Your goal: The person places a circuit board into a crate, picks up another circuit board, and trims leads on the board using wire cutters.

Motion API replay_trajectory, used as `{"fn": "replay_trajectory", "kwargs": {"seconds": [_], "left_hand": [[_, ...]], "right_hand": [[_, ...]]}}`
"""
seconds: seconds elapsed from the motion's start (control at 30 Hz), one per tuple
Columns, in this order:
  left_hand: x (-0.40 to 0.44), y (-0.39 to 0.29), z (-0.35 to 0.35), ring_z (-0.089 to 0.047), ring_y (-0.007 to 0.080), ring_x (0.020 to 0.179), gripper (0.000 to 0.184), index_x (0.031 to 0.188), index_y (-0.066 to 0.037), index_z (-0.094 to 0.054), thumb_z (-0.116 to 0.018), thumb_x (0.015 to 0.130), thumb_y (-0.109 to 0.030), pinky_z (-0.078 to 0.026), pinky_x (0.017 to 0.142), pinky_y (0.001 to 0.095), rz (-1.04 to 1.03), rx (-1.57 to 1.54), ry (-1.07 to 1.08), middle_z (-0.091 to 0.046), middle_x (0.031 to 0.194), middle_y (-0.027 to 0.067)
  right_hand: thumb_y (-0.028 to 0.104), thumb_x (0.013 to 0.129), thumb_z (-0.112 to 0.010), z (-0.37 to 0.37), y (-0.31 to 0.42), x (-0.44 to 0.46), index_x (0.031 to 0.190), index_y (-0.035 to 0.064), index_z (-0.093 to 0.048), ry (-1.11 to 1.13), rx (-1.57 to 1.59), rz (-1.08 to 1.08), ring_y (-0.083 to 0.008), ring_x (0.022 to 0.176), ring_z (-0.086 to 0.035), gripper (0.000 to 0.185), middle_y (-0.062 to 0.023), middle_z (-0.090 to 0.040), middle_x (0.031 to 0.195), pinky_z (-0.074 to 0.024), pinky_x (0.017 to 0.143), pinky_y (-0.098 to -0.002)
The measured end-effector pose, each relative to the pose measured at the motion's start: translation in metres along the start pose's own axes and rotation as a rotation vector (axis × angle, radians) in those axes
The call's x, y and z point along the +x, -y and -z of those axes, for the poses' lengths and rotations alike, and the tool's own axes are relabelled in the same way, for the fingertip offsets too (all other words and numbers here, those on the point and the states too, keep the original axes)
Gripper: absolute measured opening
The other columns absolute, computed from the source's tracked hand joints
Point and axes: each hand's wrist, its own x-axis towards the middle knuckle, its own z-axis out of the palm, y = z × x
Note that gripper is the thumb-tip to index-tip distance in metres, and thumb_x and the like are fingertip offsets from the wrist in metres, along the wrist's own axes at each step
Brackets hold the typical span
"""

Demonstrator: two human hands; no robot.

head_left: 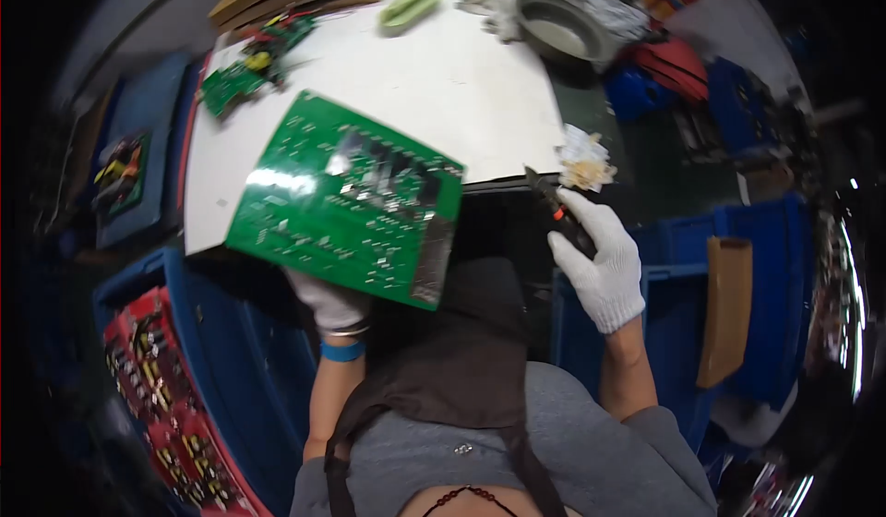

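Note:
A large green circuit board, solder side up, is tilted above the front left of the white work surface. My left hand, in a white glove, holds it from underneath; the board hides the fingers. In my gloved right hand is a pair of dark cutting pliers with an orange mark near the joint. Their tip points up and left, apart from the board. Just beyond the pliers lies a crumpled whitish wad at the table's right edge.
Small green boards with components lie at the white table's far left. A light green tray and a grey bowl stand at the back. Blue bins flank me; the left one holds red boards.

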Motion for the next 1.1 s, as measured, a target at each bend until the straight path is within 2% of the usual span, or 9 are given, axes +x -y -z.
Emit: {"fn": "replay_trajectory", "kwargs": {"seconds": [0.07,0.17,0.3,0.53,0.57,0.63,0.77,0.87,1.1], "left_hand": [[0.003,0.002,0.0,-0.062,0.0255,0.112,0.048,0.143,0.001,-0.043,-0.053,0.105,-0.028,-0.051,0.101,0.0409,0.414,-0.706,-0.06,-0.058,0.132,0.0164],[0.025,-0.004,0.005,-0.056,0.026,0.123,0.053,0.15,-0.004,-0.036,-0.033,0.111,-0.039,-0.051,0.103,0.0414,0.802,-0.957,-0.116,-0.053,0.141,0.0126],[0.037,0.007,0.003,-0.056,0.0336,0.124,0.07,0.149,-0.007,-0.042,-0.037,0.104,-0.061,-0.049,0.105,0.0501,0.832,-0.891,-0.117,-0.052,0.144,0.0151],[0.038,0.008,0.003,-0.059,0.0248,0.115,0.053,0.141,-0.007,-0.049,-0.039,0.108,-0.048,-0.051,0.1,0.0431,0.692,-0.819,-0.007,-0.058,0.132,0.0092],[0.027,0.018,0.0,-0.06,0.0239,0.112,0.051,0.139,-0.008,-0.05,-0.041,0.108,-0.048,-0.052,0.098,0.0409,0.369,-0.128,0.001,-0.06,0.128,0.0084],[0.048,-0.013,-0.009,-0.062,0.0206,0.106,0.051,0.134,-0.01,-0.056,-0.043,0.107,-0.052,-0.053,0.092,0.0349,0.829,-0.918,-0.13,-0.063,0.119,0.0053],[0.07,-0.022,-0.012,-0.065,0.0178,0.098,0.056,0.132,-0.006,-0.058,-0.046,0.105,-0.054,-0.057,0.083,0.0312,0.863,-0.897,-0.19,-0.066,0.117,0.0072],[0.082,-0.022,-0.012,-0.068,0.02,0.099,0.052,0.129,-0.005,-0.06,-0.044,0.107,-0.049,-0.06,0.083,0.0331,0.968,-1.103,0.032,-0.067,0.116,0.009],[0.115,0.009,-0.003,-0.067,0.0216,0.103,0.045,0.124,-0.003,-0.06,-0.045,0.109,-0.042,-0.058,0.09,0.0351,0.917,-1.322,0.458,-0.067,0.117,0.0119]], "right_hand": [[0.017,0.084,-0.072,0.014,-0.025,-0.003,0.128,0.0111,-0.066,-0.143,-0.204,-0.023,-0.0293,0.086,-0.065,0.045,-0.0129,-0.064,0.096,-0.0522,0.078,-0.0375],[0.02,0.083,-0.072,0.036,-0.045,-0.007,0.128,0.0151,-0.066,-0.182,-0.383,-0.198,-0.0317,0.096,-0.064,0.046,-0.0116,-0.064,0.1,-0.0522,0.083,-0.0425],[0.03,0.087,-0.068,0.033,-0.057,0.004,0.131,0.0218,-0.062,-0.142,-0.684,-0.247,-0.0347,0.1,-0.064,0.045,-0.0121,-0.064,0.106,-0.0525,0.083,-0.0481],[0.033,0.084,-0.069,0.034,-0.06,0.012,0.132,0.0274,-0.061,0.109,-0.959,-0.345,-0.0331,0.108,-0.062,0.05,-0.0105,-0.063,0.113,-0.0527,0.085,-0.0488],[0.035,0.083,-0.071,0.039,-0.064,0.01,0.134,0.027,-0.061,0.098,-0.884,-0.352,-0.0337,0.108,-0.062,0.052,-0.011,-0.063,0.112,-0.0521,0.087,-0.0494],[0.033,0.082,-0.072,0.042,-0.087,0.002,0.139,0.0207,-0.058,0.021,-0.612,-0.281,-0.0364,0.109,-0.06,0.06,-0.0147,-0.062,0.11,-0.0507,0.091,-0.0487],[0.019,0.088,-0.069,0.024,-0.07,0.002,0.133,0.0013,-0.059,-0.004,0.023,-0.165,-0.0199,0.095,-0.063,0.049,-0.0102,-0.065,0.105,-0.0506,0.088,-0.0333],[0.015,0.101,-0.056,0.004,-0.022,0.006,0.138,0.003,-0.056,0.147,0.566,-0.371,-0.0051,0.073,-0.055,0.039,-0.0031,-0.064,0.099,-0.0455,0.062,-0.0211],[0.018,0.098,-0.059,-0.049,-0.004,0.023,0.129,-0.0028,-0.055,0.346,0.864,-0.514,-0.0072,0.072,-0.056,0.038,-0.0061,-0.063,0.093,-0.0497,0.062,-0.0235]]}}
